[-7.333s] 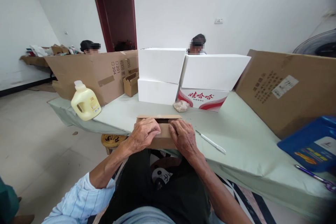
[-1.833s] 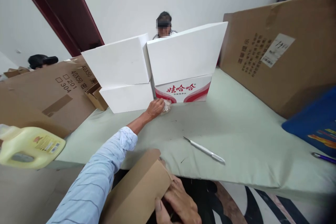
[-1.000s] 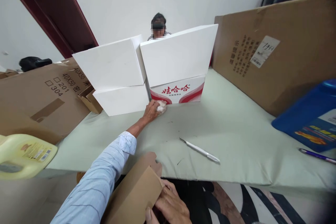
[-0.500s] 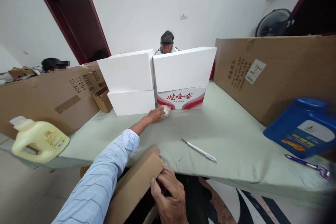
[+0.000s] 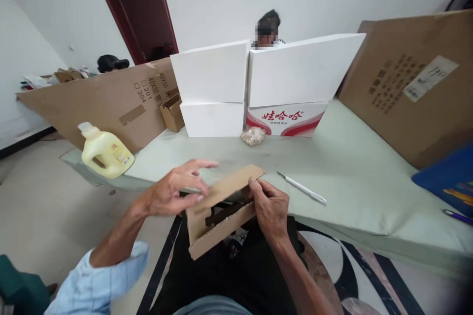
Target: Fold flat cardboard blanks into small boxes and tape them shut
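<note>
Above my lap, at the table's front edge, is a small brown cardboard box [image 5: 212,242], tilted, with its inside showing dark. My right hand [image 5: 271,204] grips its right end, thumb on top. Just to the left of the box hovers my left hand [image 5: 177,189], fingers spread and slightly blurred; whether a fingertip touches the cardboard I cannot tell. A crumpled clear plastic bundle [image 5: 253,136] lies at the foot of the white boxes. On the cloth to the right of the box rests a white-handled craft knife [image 5: 302,188].
White boxes [image 5: 212,71] stand stacked across the table's back, one with red print [image 5: 288,120]. Large cardboard sheets [image 5: 399,93] flank both sides. A yellow detergent bottle [image 5: 107,152] is at left, a blue container [image 5: 449,177] and pen [image 5: 458,216] at right. Two people sit beyond.
My left hand has come back from the plastic bundle, leaving it by the white boxes. The cardboard box is now turned with its open side showing. My view has swung left.
</note>
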Tool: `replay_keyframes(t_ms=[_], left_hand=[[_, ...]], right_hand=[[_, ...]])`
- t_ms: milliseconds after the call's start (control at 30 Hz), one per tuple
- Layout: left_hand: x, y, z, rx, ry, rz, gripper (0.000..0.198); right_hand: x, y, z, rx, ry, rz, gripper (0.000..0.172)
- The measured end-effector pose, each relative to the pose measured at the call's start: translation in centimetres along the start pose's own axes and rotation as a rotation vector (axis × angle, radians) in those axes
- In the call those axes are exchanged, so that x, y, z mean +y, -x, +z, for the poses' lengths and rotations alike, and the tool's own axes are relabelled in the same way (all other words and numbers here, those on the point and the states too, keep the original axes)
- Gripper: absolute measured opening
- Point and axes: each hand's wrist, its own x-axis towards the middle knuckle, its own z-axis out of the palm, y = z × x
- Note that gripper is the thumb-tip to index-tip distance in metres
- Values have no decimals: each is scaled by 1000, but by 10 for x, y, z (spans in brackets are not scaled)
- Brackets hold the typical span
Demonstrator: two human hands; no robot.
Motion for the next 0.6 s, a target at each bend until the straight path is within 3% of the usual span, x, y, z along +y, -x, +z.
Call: replay_keyframes(t_ms=[133,367,433,500,600], left_hand=[[8,45,22,24,-223,-28,35],[-6,60,36,132,-309,-17,44],[-20,56,34,213,-246,-28,48],[-33,51,29,291,-169,-59,46],[-42,46,18,296,-114,-117,36]], right_hand=[[1,-5,12,-20,14,5,50],[3,-6,18,-19,133,-80,52],[4,-4,15,-99,180,-177,50],[4,-3,9,-258,253,-334,42],[0,-10,-8,-498,369,-550,26]])
